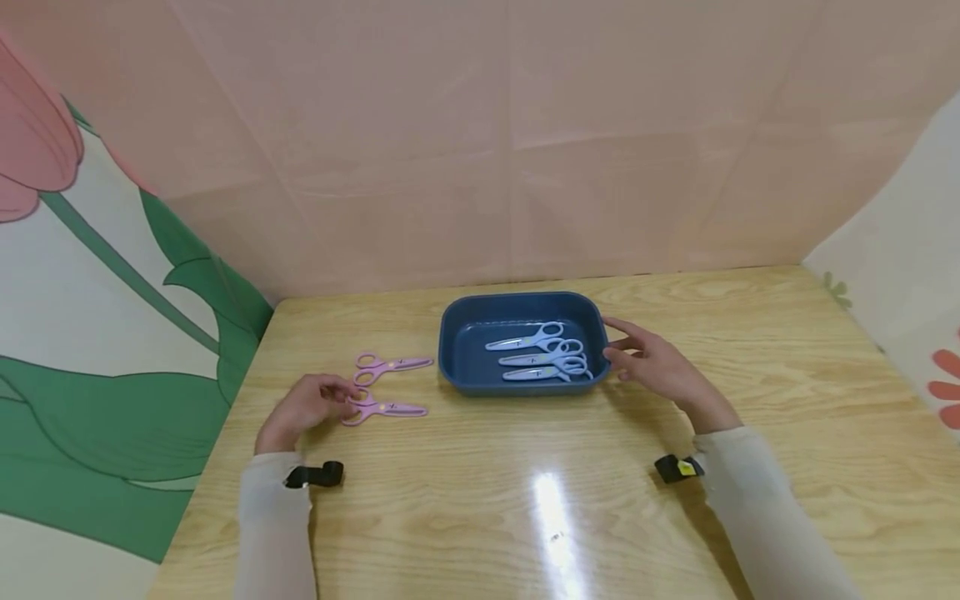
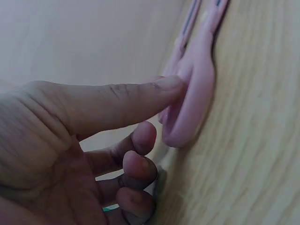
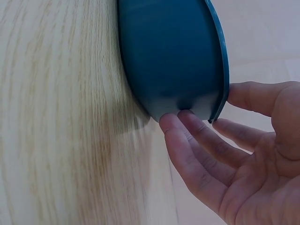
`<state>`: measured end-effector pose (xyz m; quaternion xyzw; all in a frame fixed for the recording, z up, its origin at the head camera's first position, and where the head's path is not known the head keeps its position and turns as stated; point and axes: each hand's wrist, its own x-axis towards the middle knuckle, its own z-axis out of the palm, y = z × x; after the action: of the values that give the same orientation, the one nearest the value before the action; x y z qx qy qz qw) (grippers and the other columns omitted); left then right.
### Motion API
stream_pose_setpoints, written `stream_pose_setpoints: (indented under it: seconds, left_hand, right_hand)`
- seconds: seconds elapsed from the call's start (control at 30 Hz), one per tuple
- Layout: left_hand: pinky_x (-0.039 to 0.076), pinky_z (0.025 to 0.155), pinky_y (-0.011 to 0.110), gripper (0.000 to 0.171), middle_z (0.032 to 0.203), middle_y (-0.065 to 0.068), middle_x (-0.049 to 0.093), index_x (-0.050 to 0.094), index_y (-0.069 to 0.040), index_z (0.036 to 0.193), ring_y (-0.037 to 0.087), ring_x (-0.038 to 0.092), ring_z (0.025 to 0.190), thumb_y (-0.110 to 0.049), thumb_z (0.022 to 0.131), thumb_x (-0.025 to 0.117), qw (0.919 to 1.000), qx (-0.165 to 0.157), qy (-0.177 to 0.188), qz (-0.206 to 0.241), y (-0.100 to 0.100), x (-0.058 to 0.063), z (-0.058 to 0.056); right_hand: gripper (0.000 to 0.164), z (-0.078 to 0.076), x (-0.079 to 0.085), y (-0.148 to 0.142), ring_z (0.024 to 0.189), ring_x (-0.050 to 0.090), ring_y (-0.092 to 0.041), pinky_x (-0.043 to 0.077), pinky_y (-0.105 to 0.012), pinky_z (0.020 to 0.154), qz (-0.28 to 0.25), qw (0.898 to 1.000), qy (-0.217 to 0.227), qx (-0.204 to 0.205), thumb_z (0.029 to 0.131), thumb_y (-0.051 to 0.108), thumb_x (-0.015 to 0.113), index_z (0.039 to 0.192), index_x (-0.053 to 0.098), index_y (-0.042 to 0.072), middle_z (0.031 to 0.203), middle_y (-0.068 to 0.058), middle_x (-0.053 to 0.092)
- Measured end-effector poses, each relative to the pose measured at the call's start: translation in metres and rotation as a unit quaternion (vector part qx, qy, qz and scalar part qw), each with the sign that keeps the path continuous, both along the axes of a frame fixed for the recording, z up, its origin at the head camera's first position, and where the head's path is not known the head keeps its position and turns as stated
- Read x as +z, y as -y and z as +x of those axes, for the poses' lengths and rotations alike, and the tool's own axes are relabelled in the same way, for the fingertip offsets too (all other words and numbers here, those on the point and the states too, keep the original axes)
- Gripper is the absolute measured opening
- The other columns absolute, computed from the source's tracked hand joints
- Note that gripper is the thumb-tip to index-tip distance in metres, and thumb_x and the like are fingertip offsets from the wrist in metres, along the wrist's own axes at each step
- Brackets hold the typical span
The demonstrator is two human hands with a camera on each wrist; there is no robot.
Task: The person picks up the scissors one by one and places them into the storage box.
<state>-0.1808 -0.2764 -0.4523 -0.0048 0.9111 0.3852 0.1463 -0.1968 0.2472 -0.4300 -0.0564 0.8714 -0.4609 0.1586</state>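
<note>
Two pairs of pink scissors lie left of a dark blue tray, their blades pointing right. My left hand [image 1: 311, 406] is at the handles of the nearer pink scissors [image 1: 386, 409], pinching one loop. In the left wrist view, the thumb [image 2: 136, 101] presses on that pink handle [image 2: 201, 79], with the other fingers bent below it. Above lie the farther pink scissors [image 1: 393, 364]. At the right end of the tray [image 1: 480, 388], my right hand [image 1: 656, 364] rests its extended fingertips on the outer wall and rim. Inside the tray are three light blue scissors [image 1: 543, 359].
The wood-grain table [image 1: 465, 492] reaches back to a pink sheet [image 1: 510, 167]. A flower-patterned panel [image 1: 135, 333] borders it on the left, and a pale one [image 1: 892, 275] on the right. A bright reflection crosses the table's front.
</note>
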Motion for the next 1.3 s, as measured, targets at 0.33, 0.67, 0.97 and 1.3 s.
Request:
stream_pose_setpoints:
  seconds: [0.33,0.67,0.97,1.3]
  left_hand:
    - [0.038,0.073,0.03,0.02,0.092,0.009,0.057,0.076,-0.007,0.104,0.023,0.047,0.087,-0.006,0.084,0.078,0.9989,-0.017,0.003,-0.044,-0.006,-0.001,0.0]
    - [0.039,0.074,0.028,0.02,0.09,0.009,0.059,0.077,-0.005,0.099,0.02,0.05,0.086,-0.006,0.079,0.082,0.9986,-0.022,-0.025,-0.041,-0.005,-0.002,-0.001]
    - [0.045,0.077,0.028,0.024,0.11,0.014,0.066,0.077,-0.01,0.105,0.023,0.057,0.092,-0.013,0.081,0.082,0.9995,-0.019,-0.018,-0.018,-0.003,0.017,0.005]
    - [0.058,0.071,0.031,0.023,0.113,0.018,0.066,0.072,-0.003,0.11,0.016,0.064,0.078,-0.006,0.087,0.075,0.9997,0.004,0.002,0.022,-0.007,0.021,0.005]
  right_hand:
    - [0.062,0.001,0.002,0.001,0.104,0.068,-0.03,0.06,-0.042,0.09,0.007,1.0,-0.002,0.003,0.104,0.031,0.053,0.159,0.026,0.024,0.138,-0.026,0.054]
    - [0.061,0.001,0.004,0.002,0.104,0.068,-0.03,0.06,-0.044,0.09,0.015,1.0,-0.002,-0.001,0.104,0.031,0.052,0.159,0.026,0.024,0.138,-0.026,0.054]
    - [0.06,0.001,0.003,0.002,0.103,0.068,-0.031,0.06,-0.044,0.089,0.018,1.0,-0.007,0.003,0.104,0.029,0.052,0.159,0.026,0.022,0.137,-0.027,0.055]
    - [0.061,0.001,0.002,0.002,0.103,0.068,-0.031,0.061,-0.042,0.088,0.004,1.0,0.002,-0.001,0.104,0.026,0.052,0.159,0.026,0.022,0.138,-0.029,0.053]
